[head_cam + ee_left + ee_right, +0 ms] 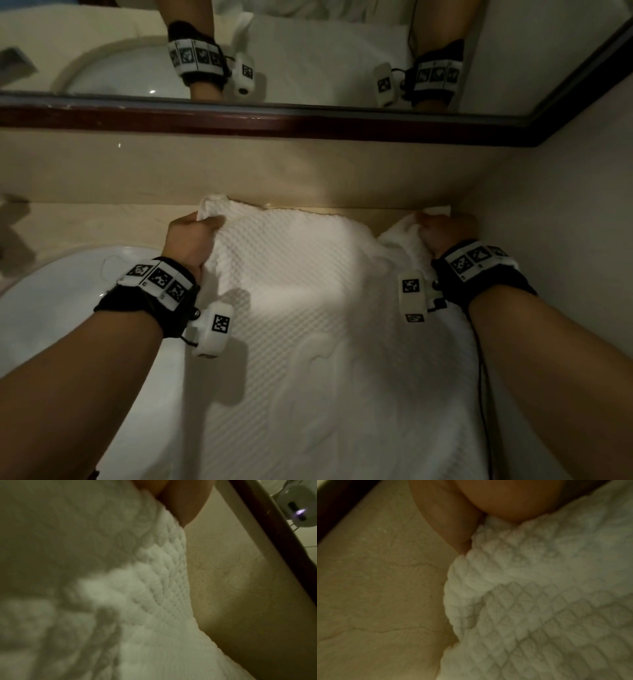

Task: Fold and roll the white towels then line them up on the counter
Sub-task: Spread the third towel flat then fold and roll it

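A white waffle-textured towel (308,325) lies spread over the beige counter, running from the back wall toward me. My left hand (197,233) grips its far left corner, which pokes up above the fingers. My right hand (442,229) grips the far right corner close to the side wall. In the left wrist view the towel (154,588) hangs bunched below the hand (181,500). In the right wrist view the fingers (453,524) pinch a fold of the towel (539,601) over the stone surface.
A white sink basin (68,308) lies left of the towel, partly under its edge. A beige backsplash (308,164) and a dark-framed mirror (308,120) stand behind. The side wall (565,222) closes in at the right. A faucet (13,226) shows at far left.
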